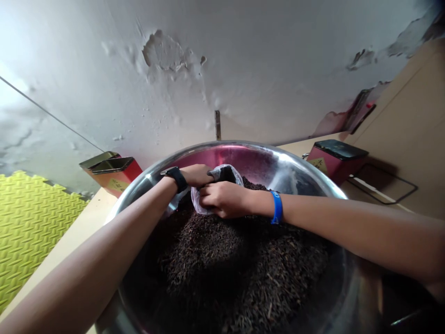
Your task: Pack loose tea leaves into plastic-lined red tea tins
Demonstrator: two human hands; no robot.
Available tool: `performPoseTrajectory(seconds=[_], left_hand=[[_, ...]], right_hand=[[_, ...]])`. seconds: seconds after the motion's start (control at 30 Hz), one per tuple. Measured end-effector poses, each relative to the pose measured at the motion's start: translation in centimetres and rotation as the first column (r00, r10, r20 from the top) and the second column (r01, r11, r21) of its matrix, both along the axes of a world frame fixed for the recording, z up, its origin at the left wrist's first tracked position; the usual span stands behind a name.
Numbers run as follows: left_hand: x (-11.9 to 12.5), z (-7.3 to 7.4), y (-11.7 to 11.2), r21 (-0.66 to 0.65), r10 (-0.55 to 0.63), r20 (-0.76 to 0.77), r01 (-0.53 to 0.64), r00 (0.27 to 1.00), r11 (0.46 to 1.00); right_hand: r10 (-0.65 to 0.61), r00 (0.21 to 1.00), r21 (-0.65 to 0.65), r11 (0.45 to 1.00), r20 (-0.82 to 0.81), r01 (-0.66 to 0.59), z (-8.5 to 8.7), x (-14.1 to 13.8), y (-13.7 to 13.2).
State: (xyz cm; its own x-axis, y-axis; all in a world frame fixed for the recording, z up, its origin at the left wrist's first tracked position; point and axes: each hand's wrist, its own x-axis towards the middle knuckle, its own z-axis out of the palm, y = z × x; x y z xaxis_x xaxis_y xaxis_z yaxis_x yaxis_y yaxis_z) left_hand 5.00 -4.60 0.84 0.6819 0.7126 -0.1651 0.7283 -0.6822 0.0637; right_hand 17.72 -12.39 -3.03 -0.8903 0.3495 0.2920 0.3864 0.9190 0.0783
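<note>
A wall (pixel 264 69) with peeling plaster rises behind a pale table (pixel 79 232); a yellow foam mat (pixel 31 227) lies at the left. A large, shiny metal bowl (pixel 236 157) on the table holds dark, loose, leaf-like strands (pixel 208 241). A clear plastic bag (pixel 198 202) is over the strands, toward the bowl's far side, its mouth partly open. The right hand (pixel 225 198), above a blue wristband (pixel 276 207), has its fingers curled around the bag's near side. The left hand (pixel 197 175) is at its left edge; its fingertips are hidden, so their grip cannot be told. The step in hand looks like working the bag's mouth; the next move seems to call for steadying that rim.
</note>
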Motion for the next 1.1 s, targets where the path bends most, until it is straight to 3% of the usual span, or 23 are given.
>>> performPoseTrajectory(seconds=[0.13, 0.3, 0.4, 0.53, 0.63, 0.77, 0.93, 1.0, 1.1], left_hand=[[0.0, -0.2, 0.2, 0.003, -0.014, -0.003, 0.014, 1.000, 1.000], [0.0, 0.0, 0.1, -0.011, -0.009, -0.011, 0.009, 1.000, 1.000], [0.0, 0.1, -0.2, -0.018, -0.001, -0.012, 0.000, 1.000, 1.000], [0.1, 0.2, -0.3, -0.013, 0.011, -0.011, -0.011, 1.000, 1.000], [0.2, 0.2, -0.4, -0.010, 0.016, -0.020, -0.016, 1.000, 1.000], [0.1, 0.1, -0.1, -0.003, 0.000, -0.026, 0.000, 1.000, 1.000], [0.0, -0.2, 0.3, -0.011, -0.019, -0.013, 0.019, 1.000, 1.000], [0.0, -0.1, 0.3, -0.013, -0.014, -0.011, 0.013, 1.000, 1.000], [0.1, 0.0, 0.0, -0.015, 0.000, -0.009, 0.000, 1.000, 1.000]], right_hand=[[0.080, 0.996, -0.028, 0.996, 0.046, -0.079, 0.2, -1.2, -1.8], [0.141, 0.959, -0.277, 0.958, 0.244, -0.071, 0.2, -1.6, -2.9], [0.114, 0.917, -0.413, 0.909, 0.382, 0.059, -1.1, -1.4, -2.6], [0.110, 0.787, -0.524, 0.801, 0.607, 0.292, -3.3, -1.4, -2.1], [0.134, 0.784, -0.589, 0.739, 0.606, 0.328, -3.8, -1.7, -2.1], [0.180, 0.763, -0.662, 0.641, 0.620, 0.387, -2.9, -2.1, -2.6], [0.247, 0.770, -0.771, 0.460, 0.588, 0.441, -2.2, -2.1, -3.0], [0.273, 0.775, -0.786, 0.455, 0.570, 0.418, -2.4, -2.1, -3.1], [0.331, 0.782, -0.803, 0.495, 0.529, 0.333, -3.1, -2.2, -3.1]])
